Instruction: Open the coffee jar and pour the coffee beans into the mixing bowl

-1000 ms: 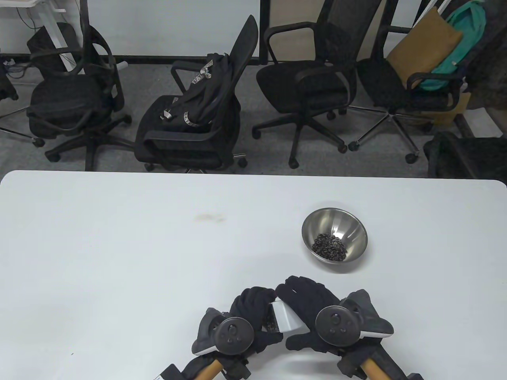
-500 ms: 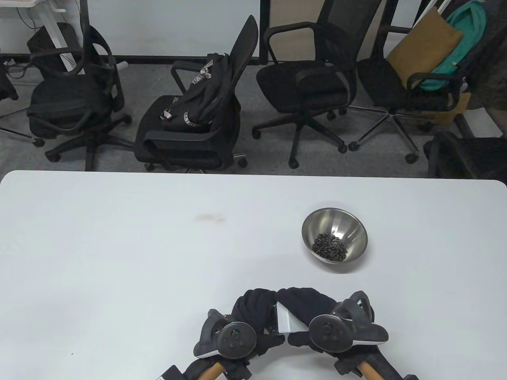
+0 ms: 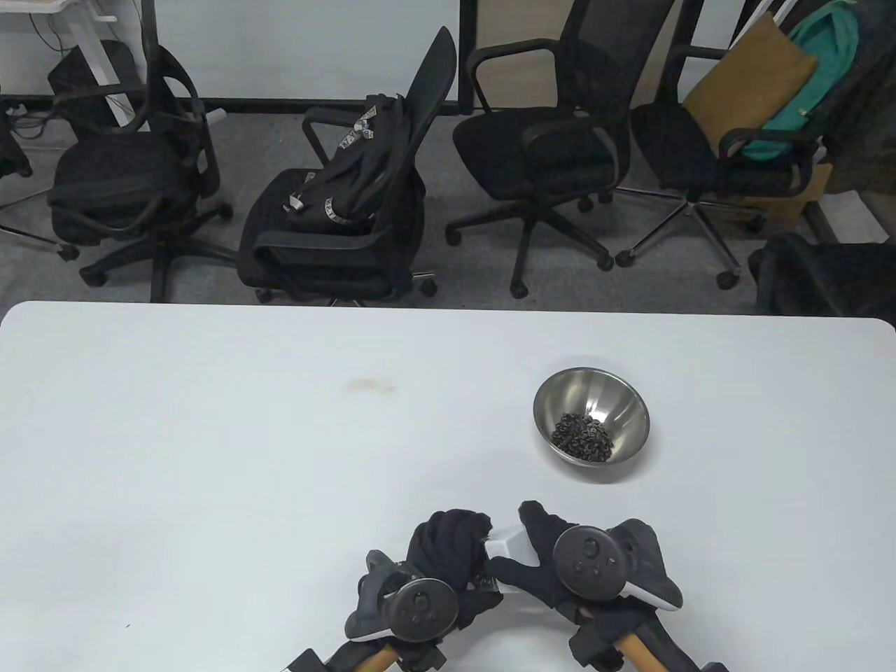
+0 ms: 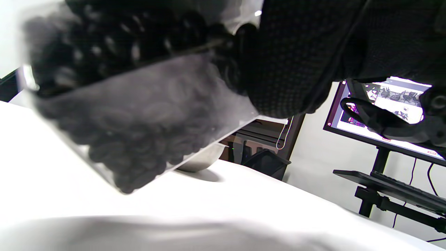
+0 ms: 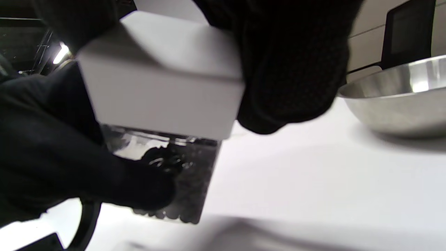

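Note:
A clear coffee jar (image 4: 139, 115) holding dark beans, with a white lid (image 3: 505, 544) on top, is held between both hands near the table's front edge. My left hand (image 3: 458, 542) grips the jar body, which is tilted and lifted off the table in the left wrist view. My right hand (image 3: 523, 553) grips the lid (image 5: 160, 80), which sits on the jar body (image 5: 190, 188). The steel mixing bowl (image 3: 616, 399) stands to the far right of the hands, with coffee beans (image 3: 582, 437) in its bottom.
The white table (image 3: 210, 434) has a faint brown stain (image 3: 367, 383) near its middle. Several black office chairs stand beyond the far edge. The bowl's rim (image 5: 400, 80) shows close on the right in the right wrist view.
My right hand has turned on the lid, its fingers shifting from over the top to around it. Both hands and the jar have drawn slightly toward the front edge.

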{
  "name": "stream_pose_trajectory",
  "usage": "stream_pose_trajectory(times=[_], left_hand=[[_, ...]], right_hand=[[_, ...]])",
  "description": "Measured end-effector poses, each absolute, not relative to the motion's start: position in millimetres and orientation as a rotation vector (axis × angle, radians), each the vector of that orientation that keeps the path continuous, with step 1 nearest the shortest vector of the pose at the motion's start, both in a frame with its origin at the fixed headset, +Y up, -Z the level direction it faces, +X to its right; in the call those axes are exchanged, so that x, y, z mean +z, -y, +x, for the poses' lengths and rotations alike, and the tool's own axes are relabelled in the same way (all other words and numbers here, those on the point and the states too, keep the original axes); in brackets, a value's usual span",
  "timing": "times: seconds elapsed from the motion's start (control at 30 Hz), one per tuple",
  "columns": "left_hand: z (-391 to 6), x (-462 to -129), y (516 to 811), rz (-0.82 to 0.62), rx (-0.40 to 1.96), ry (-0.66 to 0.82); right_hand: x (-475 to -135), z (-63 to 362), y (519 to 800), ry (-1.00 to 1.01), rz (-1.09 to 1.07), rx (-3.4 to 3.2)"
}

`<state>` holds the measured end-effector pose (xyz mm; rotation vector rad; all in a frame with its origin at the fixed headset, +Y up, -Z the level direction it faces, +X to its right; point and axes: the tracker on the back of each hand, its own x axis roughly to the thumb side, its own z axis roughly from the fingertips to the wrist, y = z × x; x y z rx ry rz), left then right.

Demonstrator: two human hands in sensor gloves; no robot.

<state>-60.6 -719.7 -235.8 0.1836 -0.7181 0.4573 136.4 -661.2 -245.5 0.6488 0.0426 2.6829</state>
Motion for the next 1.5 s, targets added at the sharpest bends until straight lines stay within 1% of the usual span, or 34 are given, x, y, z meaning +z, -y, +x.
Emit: stream_pose_trajectory(times=[0.1,0.17,0.2,0.23,0.33,0.4,0.53,0.77,1.0,1.1,1.23,1.37,1.5], left_hand=[[-60.8,-236.9,719.4,0.168,0.464,0.715],[-61.4,-237.8,719.5,0.165,0.473,0.713],[-61.6,-238.1,719.4,0.163,0.474,0.713],[-62.2,-238.3,719.5,0.159,0.477,0.716],[-62.0,-239.1,719.2,0.146,0.501,0.734],[-61.7,-239.2,719.0,0.149,0.499,0.744],[-61.2,-238.7,719.7,0.145,0.496,0.756],[-59.2,-236.9,719.2,0.159,0.480,0.765],[-58.5,-235.2,718.9,0.174,0.465,0.765],[-58.4,-234.7,718.7,0.183,0.463,0.761],[-58.7,-234.1,718.4,0.199,0.456,0.744],[-57.3,-231.8,717.4,0.225,0.436,0.728],[-56.2,-230.2,717.7,0.239,0.412,0.725]], right_hand=[[-245.4,137.0,661.5,-0.072,0.656,2.676],[-243.7,137.6,659.7,-0.103,0.722,2.661],[-242.9,137.9,657.7,-0.090,0.782,2.654],[-242.8,137.8,654.7,-0.080,0.904,2.642],[-238.1,135.4,650.1,-0.081,1.081,2.624],[-236.2,132.4,648.9,-0.055,1.154,2.662],[-233.5,126.7,651.3,-0.013,1.182,2.750],[-233.3,128.8,650.0,0.012,1.151,2.751],[-234.3,129.8,649.8,0.036,1.075,2.759],[-235.4,131.1,650.8,0.044,0.993,2.754],[-238.5,132.7,654.0,0.058,0.827,2.716],[-241.8,137.3,659.3,0.007,0.635,2.637],[-243.4,139.0,664.5,-0.034,0.525,2.604]])
